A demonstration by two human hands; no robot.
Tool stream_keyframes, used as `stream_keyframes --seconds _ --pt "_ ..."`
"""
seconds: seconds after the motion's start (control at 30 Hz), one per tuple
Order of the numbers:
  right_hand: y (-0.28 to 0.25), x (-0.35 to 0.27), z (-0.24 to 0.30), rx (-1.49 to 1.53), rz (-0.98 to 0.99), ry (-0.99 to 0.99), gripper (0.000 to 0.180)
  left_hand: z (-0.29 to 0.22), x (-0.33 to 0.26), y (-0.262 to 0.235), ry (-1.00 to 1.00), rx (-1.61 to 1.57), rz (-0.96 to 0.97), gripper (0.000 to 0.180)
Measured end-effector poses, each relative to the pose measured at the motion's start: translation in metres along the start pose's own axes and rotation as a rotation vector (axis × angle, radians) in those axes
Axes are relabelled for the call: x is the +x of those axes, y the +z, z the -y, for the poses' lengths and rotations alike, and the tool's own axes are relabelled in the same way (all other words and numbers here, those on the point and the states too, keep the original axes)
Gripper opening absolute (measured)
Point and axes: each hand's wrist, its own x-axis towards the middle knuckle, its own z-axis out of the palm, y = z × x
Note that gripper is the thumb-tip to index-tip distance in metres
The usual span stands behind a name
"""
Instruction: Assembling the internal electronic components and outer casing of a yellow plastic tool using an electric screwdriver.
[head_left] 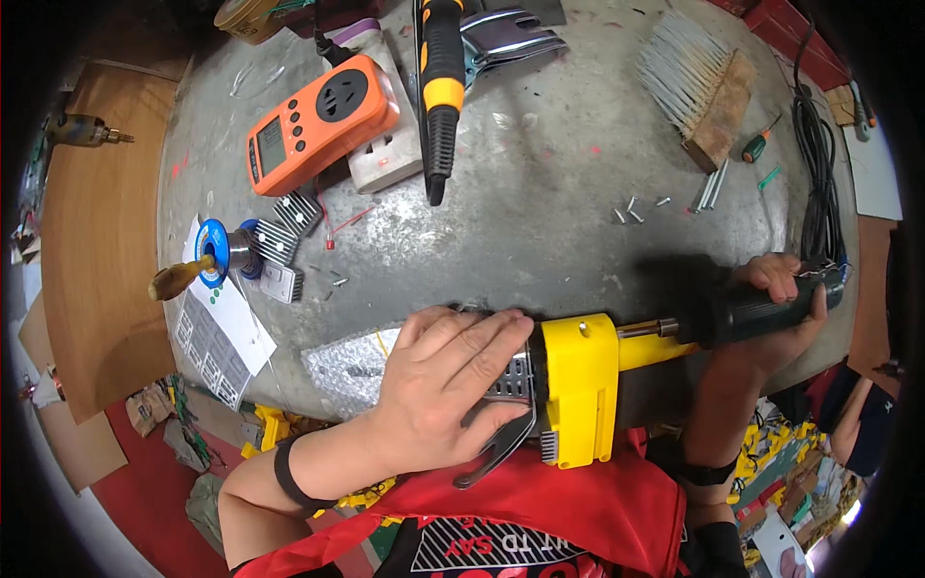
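The yellow tool [578, 385] lies crosswise at the near edge of the bench [540, 212], its long axis running left to right. The right hand [785, 308] is wrapped around its dark handle [761, 313]; the left hand [448, 385] lies open, fingers spread, flat on its metal plate [506, 429].

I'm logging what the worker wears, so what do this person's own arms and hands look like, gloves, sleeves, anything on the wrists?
Both hands are bare, no gloves. The left hand has a black band around its wrist, and the forearm is uncovered. The right hand also has a black band around its wrist, forearm uncovered too. No sleeves reach the forearms.
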Motion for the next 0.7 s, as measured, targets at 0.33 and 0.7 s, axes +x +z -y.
stream_keyframes --seconds 0.33,0.7 --pt "0.018 0.001 0.004 -0.056 0.042 -0.015 0.034 0.004 0.000 0.000 -0.001 -0.023 -0.016 0.059" --pt "0.017 -0.041 0.013 -0.096 -0.023 -0.118 0.037 0.000 -0.002 -0.002 -0.024 0.024 0.014 0.062"
